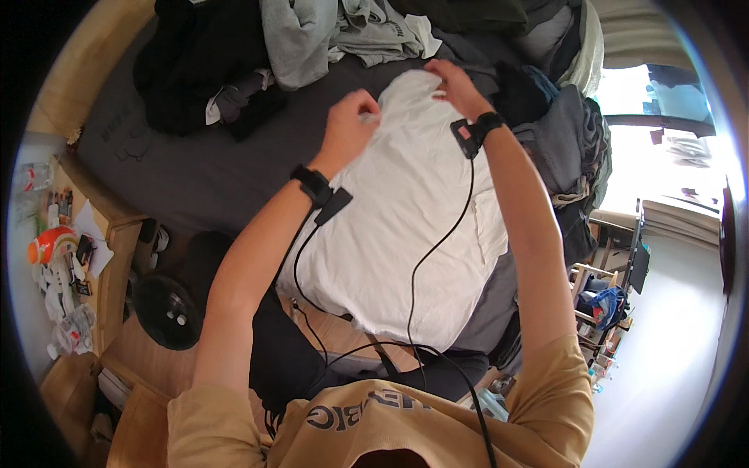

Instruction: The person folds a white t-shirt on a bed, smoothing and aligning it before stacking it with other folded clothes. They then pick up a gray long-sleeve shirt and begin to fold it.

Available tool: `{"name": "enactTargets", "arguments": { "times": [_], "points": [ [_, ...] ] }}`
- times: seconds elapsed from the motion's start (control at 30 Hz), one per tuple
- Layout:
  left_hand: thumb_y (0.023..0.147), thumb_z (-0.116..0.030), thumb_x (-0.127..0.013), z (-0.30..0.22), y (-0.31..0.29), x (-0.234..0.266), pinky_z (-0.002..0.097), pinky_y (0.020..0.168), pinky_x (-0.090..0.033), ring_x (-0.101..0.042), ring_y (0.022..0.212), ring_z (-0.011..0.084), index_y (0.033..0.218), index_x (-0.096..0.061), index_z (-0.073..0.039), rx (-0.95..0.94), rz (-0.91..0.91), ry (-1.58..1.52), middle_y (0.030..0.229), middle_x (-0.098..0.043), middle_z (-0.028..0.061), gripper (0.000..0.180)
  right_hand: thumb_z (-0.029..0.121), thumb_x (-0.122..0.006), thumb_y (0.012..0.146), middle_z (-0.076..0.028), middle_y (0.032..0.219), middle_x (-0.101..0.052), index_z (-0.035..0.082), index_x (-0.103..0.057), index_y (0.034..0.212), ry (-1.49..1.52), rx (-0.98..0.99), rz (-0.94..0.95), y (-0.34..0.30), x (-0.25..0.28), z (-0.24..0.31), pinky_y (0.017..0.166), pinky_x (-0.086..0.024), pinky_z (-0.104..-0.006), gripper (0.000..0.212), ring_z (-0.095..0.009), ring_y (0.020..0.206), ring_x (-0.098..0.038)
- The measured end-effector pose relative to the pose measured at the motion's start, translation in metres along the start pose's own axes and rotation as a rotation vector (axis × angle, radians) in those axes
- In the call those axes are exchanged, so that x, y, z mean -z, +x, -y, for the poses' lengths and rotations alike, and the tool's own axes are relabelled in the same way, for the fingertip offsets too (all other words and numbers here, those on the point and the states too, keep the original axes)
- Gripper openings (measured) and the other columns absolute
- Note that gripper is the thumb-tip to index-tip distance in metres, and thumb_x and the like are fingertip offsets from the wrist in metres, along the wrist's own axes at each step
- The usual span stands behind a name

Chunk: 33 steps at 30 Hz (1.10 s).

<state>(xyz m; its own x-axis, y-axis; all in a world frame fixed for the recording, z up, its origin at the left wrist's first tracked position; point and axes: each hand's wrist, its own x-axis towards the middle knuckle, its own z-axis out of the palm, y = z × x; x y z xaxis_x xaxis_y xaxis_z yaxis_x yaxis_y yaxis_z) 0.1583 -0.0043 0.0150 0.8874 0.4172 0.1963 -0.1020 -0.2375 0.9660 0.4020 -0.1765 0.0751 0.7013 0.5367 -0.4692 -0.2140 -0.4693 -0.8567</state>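
Observation:
A crumpled white cloth garment (406,226), its exact kind not clear, lies spread over the dark bed and reaches down toward my lap. At its far left edge is my left hand (351,125), fingers curled and a little blurred; whether they pinch the fabric I cannot make out. My right hand (459,90) is by the far end of the garment, thumb and fingers apart around a bit of bare cloth. Each wrist wears a black strap with a small device, the left one (312,186) and the right one (468,139), and black cables run from them down across the garment.
Grey sheeting (179,175) covers the bed. Black clothes (203,70), a grey sweatshirt (300,43) and a heap of dark clothes (562,140) surround the garment. A wooden desk (101,288) with small items stands left, above a round black bin (165,312). Shelving (612,288) stands right.

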Motion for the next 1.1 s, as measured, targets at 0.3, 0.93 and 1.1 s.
{"name": "enactTargets", "arguments": {
  "times": [0.3,0.93,1.1],
  "points": [
    [0.09,-0.019,-0.079,-0.027,-0.127,-0.031,0.0426,0.095,-0.055,-0.066,0.109,0.0344,0.119,-0.068,-0.008,-0.171,0.659,0.183,0.123,-0.069,0.0114,0.032,0.022,-0.087,0.087,0.002,0.089,-0.066,0.011,-0.067,0.123,-0.25,-0.366,-0.103,-0.085,0.016,-0.111,0.069,-0.054,-0.03,0.042,-0.011,0.079,-0.06],
    [0.114,-0.042,-0.051,0.042,-0.041,-0.052,0.0451,0.116,-0.046,-0.059,0.133,0.0269,0.145,-0.052,-0.002,1.131,-0.04,-0.972,0.146,-0.06,0.0154,0.051,0.041,-0.074,0.101,-0.005,0.101,-0.073,0.001,-0.068,0.119,-0.005,-0.118,-0.24,0.019,-0.009,-0.089,0.07,-0.055,-0.0314,0.045,-0.017,0.085,-0.07],
    [0.116,-0.033,-0.046,0.049,-0.046,-0.054,0.0446,0.112,-0.048,-0.062,0.128,0.0244,0.135,-0.057,-0.005,1.004,-0.156,-0.979,0.138,-0.065,0.0098,0.036,0.029,-0.072,0.105,-0.004,0.105,-0.075,0.002,-0.069,0.121,0.432,-0.043,-0.132,0.019,0.005,-0.133,0.078,-0.058,-0.0335,0.032,-0.016,0.092,-0.071]
  ]
}}
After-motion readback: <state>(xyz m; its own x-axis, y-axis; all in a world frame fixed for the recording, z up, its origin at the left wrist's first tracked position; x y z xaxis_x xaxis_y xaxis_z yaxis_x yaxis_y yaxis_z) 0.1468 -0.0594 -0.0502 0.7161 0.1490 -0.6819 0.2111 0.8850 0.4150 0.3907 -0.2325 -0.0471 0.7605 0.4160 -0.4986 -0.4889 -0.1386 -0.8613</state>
